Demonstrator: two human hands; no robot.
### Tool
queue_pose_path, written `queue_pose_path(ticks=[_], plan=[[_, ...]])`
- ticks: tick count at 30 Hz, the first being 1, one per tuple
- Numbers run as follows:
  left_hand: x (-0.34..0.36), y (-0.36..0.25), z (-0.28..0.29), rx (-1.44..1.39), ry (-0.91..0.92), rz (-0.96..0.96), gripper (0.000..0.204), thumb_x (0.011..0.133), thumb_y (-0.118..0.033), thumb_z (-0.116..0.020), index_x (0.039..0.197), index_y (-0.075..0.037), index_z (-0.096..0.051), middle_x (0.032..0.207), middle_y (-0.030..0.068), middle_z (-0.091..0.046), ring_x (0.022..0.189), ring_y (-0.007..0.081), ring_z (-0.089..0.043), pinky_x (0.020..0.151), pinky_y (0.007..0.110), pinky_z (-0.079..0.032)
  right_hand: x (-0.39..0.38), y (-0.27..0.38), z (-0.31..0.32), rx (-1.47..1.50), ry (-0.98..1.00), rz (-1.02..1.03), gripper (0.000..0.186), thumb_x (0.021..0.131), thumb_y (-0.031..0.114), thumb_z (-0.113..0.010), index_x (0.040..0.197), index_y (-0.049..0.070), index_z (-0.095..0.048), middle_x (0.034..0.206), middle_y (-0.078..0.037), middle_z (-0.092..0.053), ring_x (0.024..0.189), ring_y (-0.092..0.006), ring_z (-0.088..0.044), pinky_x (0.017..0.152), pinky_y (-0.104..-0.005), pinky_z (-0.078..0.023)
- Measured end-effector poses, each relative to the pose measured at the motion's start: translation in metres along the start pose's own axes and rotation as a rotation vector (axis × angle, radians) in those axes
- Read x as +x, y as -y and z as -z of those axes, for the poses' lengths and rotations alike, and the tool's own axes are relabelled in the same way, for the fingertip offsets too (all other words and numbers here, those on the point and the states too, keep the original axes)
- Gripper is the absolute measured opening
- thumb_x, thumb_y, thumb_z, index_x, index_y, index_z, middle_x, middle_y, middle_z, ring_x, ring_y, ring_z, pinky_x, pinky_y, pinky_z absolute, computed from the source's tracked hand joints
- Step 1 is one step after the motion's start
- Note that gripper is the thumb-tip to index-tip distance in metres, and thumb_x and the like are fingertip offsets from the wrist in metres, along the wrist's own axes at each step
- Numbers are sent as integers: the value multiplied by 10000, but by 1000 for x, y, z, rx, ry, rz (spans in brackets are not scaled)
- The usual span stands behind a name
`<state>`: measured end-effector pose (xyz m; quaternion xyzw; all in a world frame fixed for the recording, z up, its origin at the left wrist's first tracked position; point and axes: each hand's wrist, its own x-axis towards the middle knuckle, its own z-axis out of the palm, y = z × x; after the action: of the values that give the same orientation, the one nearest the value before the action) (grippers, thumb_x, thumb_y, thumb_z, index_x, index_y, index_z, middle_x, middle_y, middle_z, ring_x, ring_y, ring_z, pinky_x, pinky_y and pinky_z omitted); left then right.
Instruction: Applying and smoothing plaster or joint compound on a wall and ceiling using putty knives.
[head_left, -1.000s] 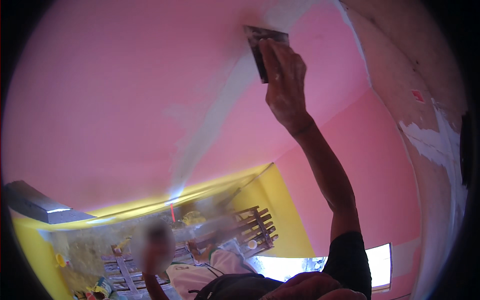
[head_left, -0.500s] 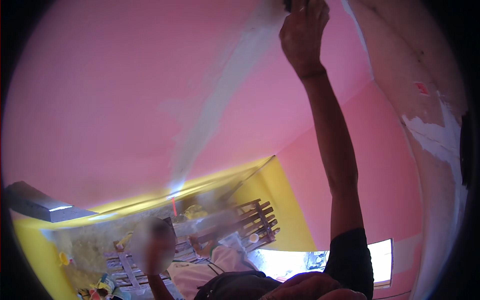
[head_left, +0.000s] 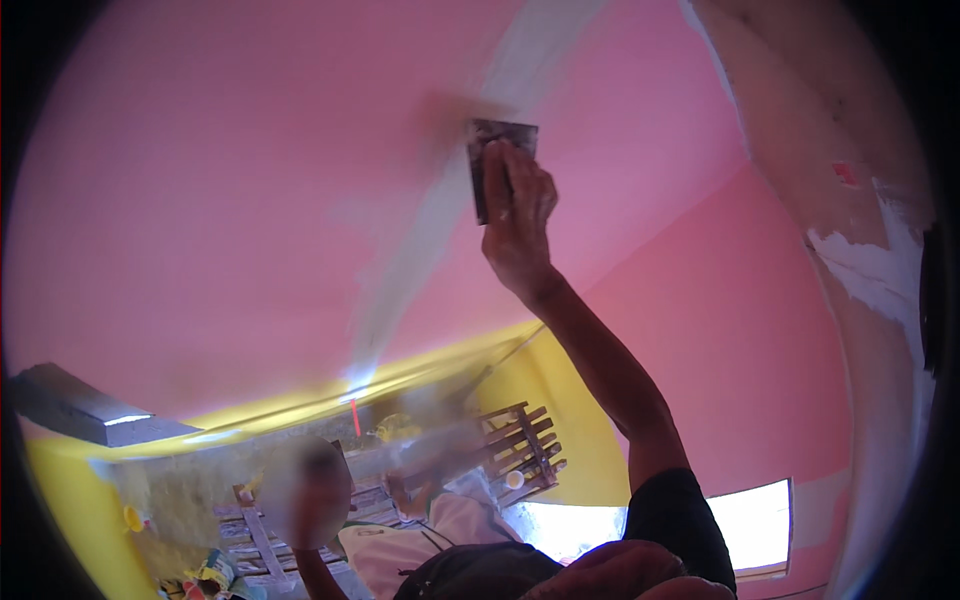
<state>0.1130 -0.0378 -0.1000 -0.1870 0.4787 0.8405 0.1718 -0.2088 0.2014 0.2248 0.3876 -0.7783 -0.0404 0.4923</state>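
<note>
Upper centre, right hand (head_left: 518, 205) grip pinches dark blade (head_left: 510, 131) by grey band (head_left: 405, 270); lower left, left hand (head_left: 318, 500) blurred, grip indeterminable.

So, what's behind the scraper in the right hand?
Around the scraper, the pink ceiling and its pale strip show. The patch directly behind it and the right hand is covered, so its state can't be seen.

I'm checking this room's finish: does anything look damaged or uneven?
Yes. A jagged white patch on the brownish area at far right contrasts with its surroundings. A blotchy grey band breaks the pink surface, where the right hand holds a dark flat blade. Whether either is damage is unclear.
</note>
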Motion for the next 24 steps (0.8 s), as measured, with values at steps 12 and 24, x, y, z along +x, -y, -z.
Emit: queue_pose_path(ticks=[12, 24], plan=[[-10, -12, -14, -31, 32, -14, 425, 923, -302, -542, 1239, -72, -376, 978, 143, -635, 665, 286, -679, 488, 316, -524, 152, -75, 76, -269, -348, 144, 544, 844, -103, -417, 1380, -87, -325, 1387, -240, -341, 1220, -395, -373, 1005, -506, -300], [-21, -3, 12, 1, -33, 2, 429, 918, -346, -558, 1210, -74, -401, 943, 135, -645, 656, 281, -674, 478, 310, -526, 24, -5, -29, -135, -154, -24, 564, 767, -106, -501, 1325, -78, -423, 1368, -207, -357, 1212, -359, -392, 977, -452, -310]])
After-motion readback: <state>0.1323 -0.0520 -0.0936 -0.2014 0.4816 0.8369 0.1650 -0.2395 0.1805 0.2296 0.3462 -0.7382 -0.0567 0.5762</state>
